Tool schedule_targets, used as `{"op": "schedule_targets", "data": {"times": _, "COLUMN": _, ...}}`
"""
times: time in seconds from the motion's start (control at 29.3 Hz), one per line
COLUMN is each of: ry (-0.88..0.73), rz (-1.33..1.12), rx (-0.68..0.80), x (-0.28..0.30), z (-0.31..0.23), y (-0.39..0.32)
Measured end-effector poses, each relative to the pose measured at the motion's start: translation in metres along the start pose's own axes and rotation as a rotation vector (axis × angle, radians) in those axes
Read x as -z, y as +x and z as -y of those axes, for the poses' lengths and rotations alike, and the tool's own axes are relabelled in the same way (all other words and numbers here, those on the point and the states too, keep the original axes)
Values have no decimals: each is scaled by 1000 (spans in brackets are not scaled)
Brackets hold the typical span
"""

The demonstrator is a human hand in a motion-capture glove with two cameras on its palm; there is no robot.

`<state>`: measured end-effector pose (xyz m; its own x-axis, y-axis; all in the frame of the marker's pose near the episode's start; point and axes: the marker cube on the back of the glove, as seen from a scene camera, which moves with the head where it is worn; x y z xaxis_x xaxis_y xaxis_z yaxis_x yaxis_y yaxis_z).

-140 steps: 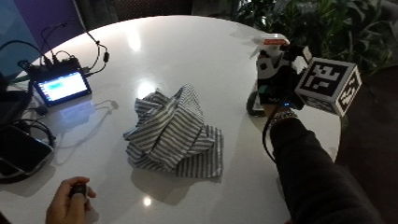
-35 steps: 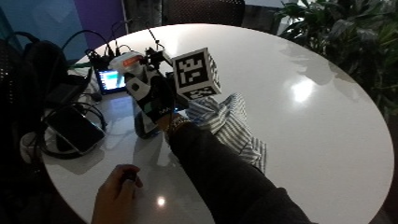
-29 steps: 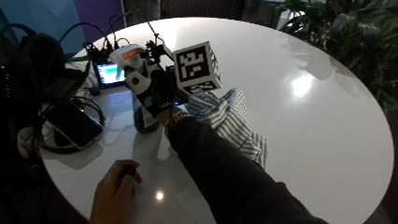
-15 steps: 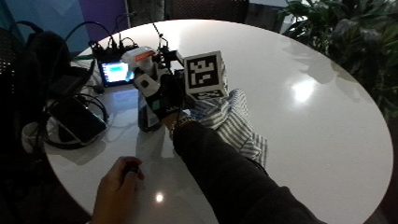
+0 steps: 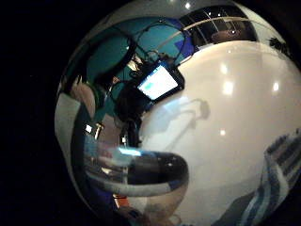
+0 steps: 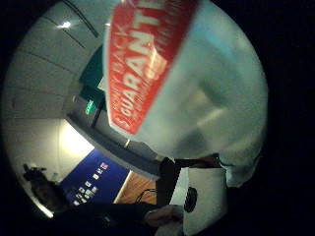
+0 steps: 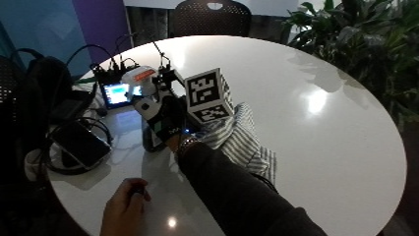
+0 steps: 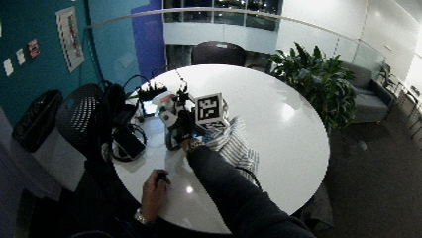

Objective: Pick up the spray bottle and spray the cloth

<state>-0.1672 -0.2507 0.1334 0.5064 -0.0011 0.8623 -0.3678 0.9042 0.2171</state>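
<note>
Outside view — right hand (image 7: 162,117) grips spray bottle (image 7: 145,93) beside cloth (image 7: 239,136).

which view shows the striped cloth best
The outside view: the striped cloth lies bunched on the white table, partly behind the person's sleeve. The wide outside view shows it smaller, the little finger side palm view only an edge, the thumb side palm view none.

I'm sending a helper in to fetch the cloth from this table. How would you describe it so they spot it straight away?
Start at the round white table. Near the edge where the person sits, beside the gloved right hand gripping the spray bottle, lies the cloth. It is crumpled with grey and white stripes, the only fabric there; its neighbours are cables, a lit screen and other electronics.
</note>
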Motion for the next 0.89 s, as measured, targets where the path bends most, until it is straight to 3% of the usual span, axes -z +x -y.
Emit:
{"op": "schedule_targets", "data": {"times": 0.17, "ry": -24, "rz": -132, "rx": -1, "x": 8, "z": -5, "y": -4}}
{"op": "schedule_targets", "data": {"times": 0.51, "ry": -52, "rz": -443, "rx": 135, "x": 75, "z": -25, "y": -30}}
{"op": "schedule_targets", "data": {"times": 0.89, "ry": -359, "rz": -493, "rx": 391, "x": 143, "z": -55, "y": -89}}
